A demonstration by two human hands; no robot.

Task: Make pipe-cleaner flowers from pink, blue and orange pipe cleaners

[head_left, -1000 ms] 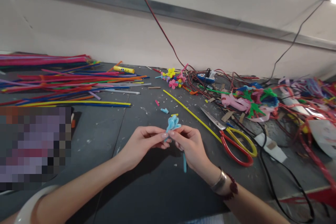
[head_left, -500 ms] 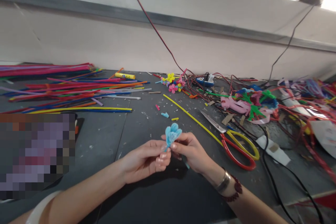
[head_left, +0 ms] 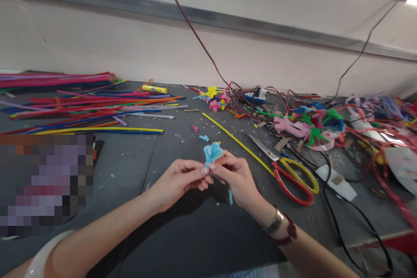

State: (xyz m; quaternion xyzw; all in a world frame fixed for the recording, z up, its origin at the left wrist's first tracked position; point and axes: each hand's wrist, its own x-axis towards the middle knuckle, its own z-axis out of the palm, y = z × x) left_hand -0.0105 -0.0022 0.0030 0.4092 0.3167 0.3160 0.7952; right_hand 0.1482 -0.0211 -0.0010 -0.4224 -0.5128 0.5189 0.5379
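A light-blue pipe-cleaner flower [head_left: 213, 153] with looped petals stands up between my two hands. My left hand [head_left: 182, 182] pinches its base between thumb and fingertips. My right hand [head_left: 233, 178] grips the same base from the other side, thumb tip close to the left thumb. A light-blue stem end [head_left: 231, 196] hangs below the right hand; the fingers hide how it joins the flower. Beyond the flower lie a small blue scrap [head_left: 204, 138] and a pink scrap [head_left: 195, 128]. Right of my right hand, scissors [head_left: 276, 163] with red and yellow handles rest partly open.
A yellow pipe cleaner [head_left: 237, 143] lies slanting toward the scissors. Bundles of coloured pipe cleaners [head_left: 97, 108] spread at the left, near a yellow tube [head_left: 154, 89]. Small finished flowers [head_left: 214, 99] sit at the back. Tangled cables [head_left: 329, 191] and ribbons [head_left: 384, 169] crowd the right.
Both hands and the flower have risen slightly in view. The flower's petals have turned to face differently, and the blue stem end now hangs more visibly below my right hand.
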